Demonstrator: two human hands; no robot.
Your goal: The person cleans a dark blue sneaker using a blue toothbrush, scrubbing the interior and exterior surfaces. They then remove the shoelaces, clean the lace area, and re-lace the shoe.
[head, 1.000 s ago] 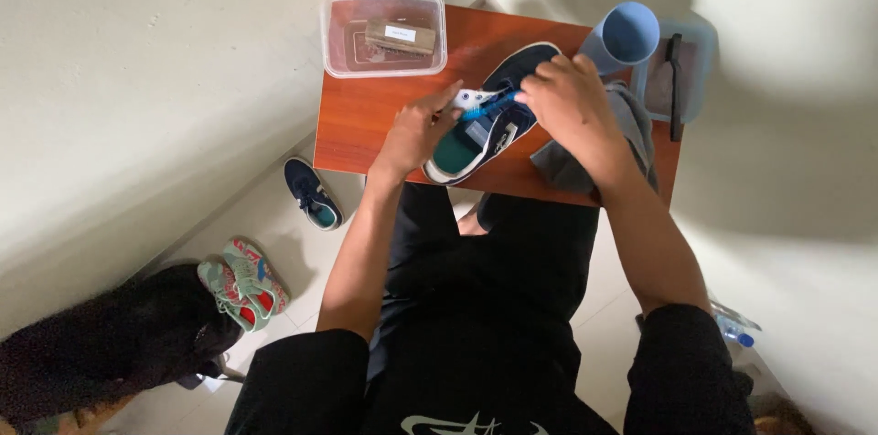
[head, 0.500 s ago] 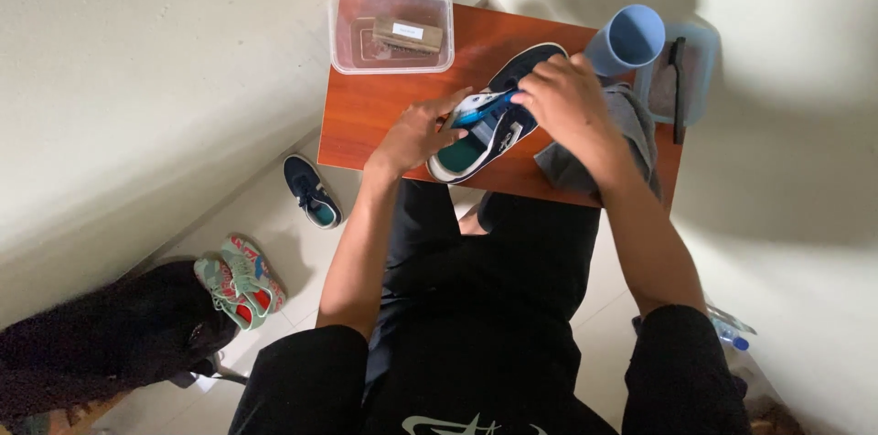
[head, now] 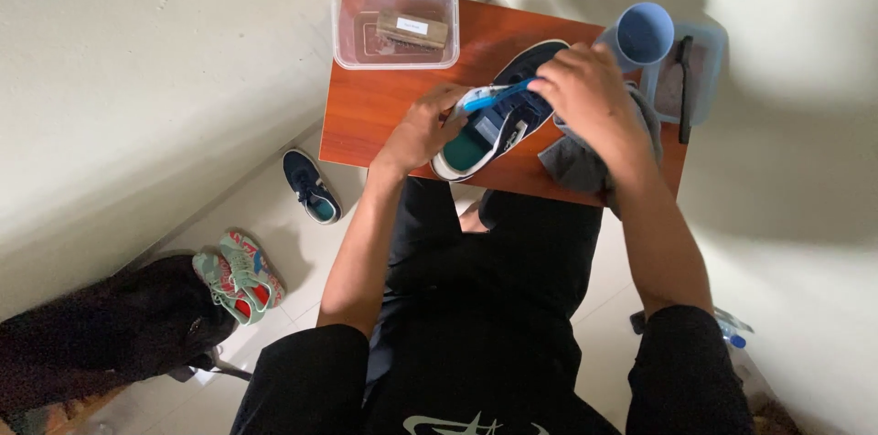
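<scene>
The dark sneaker (head: pixel 498 115) lies on the wooden table (head: pixel 366 106), toe toward the blue cup (head: pixel 645 32). The left hand (head: pixel 422 128) grips the shoe at its heel side, fingers curled round it. The right hand (head: pixel 585 92) is closed on a blue-handled brush (head: pixel 498 96) laid across the shoe; its bristle end appears to touch the opening, though the view is unclear. A grey cloth (head: pixel 576 165) lies under the right wrist.

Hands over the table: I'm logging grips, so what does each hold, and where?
The left hand grips the dark sneaker at its heel side. The right hand holds a blue-handled brush by its handle end.
</scene>
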